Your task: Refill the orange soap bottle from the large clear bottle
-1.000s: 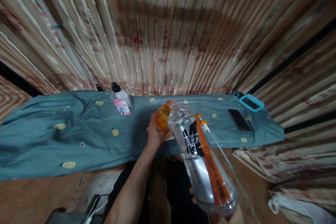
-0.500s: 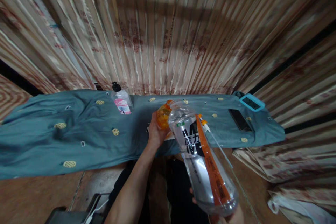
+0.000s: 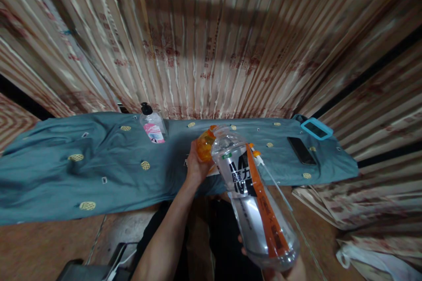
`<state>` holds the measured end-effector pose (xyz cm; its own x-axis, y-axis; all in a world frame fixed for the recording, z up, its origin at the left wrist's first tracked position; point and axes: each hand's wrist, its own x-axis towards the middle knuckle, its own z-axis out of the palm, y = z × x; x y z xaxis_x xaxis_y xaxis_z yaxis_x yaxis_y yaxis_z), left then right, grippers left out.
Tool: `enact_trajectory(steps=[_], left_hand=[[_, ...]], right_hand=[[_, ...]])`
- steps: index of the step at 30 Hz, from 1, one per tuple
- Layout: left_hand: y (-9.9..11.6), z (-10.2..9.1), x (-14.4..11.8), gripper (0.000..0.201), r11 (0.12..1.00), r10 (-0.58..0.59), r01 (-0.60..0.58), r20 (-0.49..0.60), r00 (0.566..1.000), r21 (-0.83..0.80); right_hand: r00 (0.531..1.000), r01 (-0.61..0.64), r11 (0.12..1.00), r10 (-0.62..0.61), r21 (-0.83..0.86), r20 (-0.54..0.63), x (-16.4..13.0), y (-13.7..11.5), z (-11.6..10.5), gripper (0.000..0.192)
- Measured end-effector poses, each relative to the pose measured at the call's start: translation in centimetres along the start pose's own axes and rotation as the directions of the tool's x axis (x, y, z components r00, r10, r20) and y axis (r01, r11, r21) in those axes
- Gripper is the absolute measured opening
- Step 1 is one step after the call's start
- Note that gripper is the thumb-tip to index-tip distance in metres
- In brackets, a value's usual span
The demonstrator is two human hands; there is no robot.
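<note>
Left hand (image 3: 195,167) grips orange bottle (image 3: 205,145); right hand (image 3: 290,272) clasps clear bottle (image 3: 253,202).

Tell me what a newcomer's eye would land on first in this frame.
First, the large clear bottle with the orange strip, tilted across the lower centre, its base in the right hand at the bottom edge. Its mouth meets a small orange bottle in the left hand over the teal cloth. Further back stand a pump bottle on the left and a dark phone on the right.
</note>
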<state>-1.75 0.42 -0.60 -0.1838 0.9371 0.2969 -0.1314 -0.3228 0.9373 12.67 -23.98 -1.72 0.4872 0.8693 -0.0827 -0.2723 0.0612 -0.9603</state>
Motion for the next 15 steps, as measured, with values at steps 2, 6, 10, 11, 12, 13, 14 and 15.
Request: enact_trajectory(steps=[2, 6, 10, 11, 12, 13, 14, 15], left_hand=[[-0.11, -0.01, -0.02, 0.057, 1.0, 0.004, -0.004, 0.004, 1.0, -0.001], [-0.35, 0.04, -0.03, 0.056, 0.999, -0.004, 0.004, 0.017, 1.0, -0.05], [-0.56, 0.23, 0.01, 0.058, 0.993, -0.012, 0.016, 0.031, 0.999, -0.116], [-0.58, 0.26, 0.01, 0.058, 0.992, -0.011, 0.015, 0.03, 0.999, -0.129], [-0.6, 0.28, 0.0, 0.058, 0.99, -0.013, 0.017, 0.033, 0.999, -0.14], [-0.62, 0.27, -0.01, 0.057, 0.989, -0.016, 0.021, 0.035, 0.999, -0.148], [-0.65, 0.24, -0.03, 0.057, 0.989, -0.022, 0.027, 0.036, 0.999, -0.147], [-0.7, 0.2, -0.06, 0.056, 0.99, -0.032, 0.036, 0.033, 0.999, -0.139]], right_hand=[[1.0, -0.001, 1.0, 0.001, -0.011, -0.002, 0.07, 0.18, -0.18, 0.085], [1.0, -0.007, 1.0, 0.007, -0.011, 0.013, 0.04, 0.19, -0.29, 0.083], [1.0, -0.017, 1.0, 0.017, 0.004, 0.009, -0.07, -0.03, 0.07, 0.084], [1.0, -0.019, 1.0, 0.019, 0.007, 0.005, -0.09, -0.05, 0.2, 0.086], [1.0, -0.023, 1.0, 0.023, 0.011, -0.001, -0.12, -0.02, 0.33, 0.087], [1.0, -0.025, 1.0, 0.026, 0.017, -0.011, -0.14, 0.03, 0.45, 0.089], [0.999, -0.027, 0.999, 0.027, 0.024, -0.026, -0.17, 0.11, 0.56, 0.09], [0.999, -0.027, 0.999, 0.028, 0.03, -0.041, -0.19, 0.2, 0.65, 0.091]])
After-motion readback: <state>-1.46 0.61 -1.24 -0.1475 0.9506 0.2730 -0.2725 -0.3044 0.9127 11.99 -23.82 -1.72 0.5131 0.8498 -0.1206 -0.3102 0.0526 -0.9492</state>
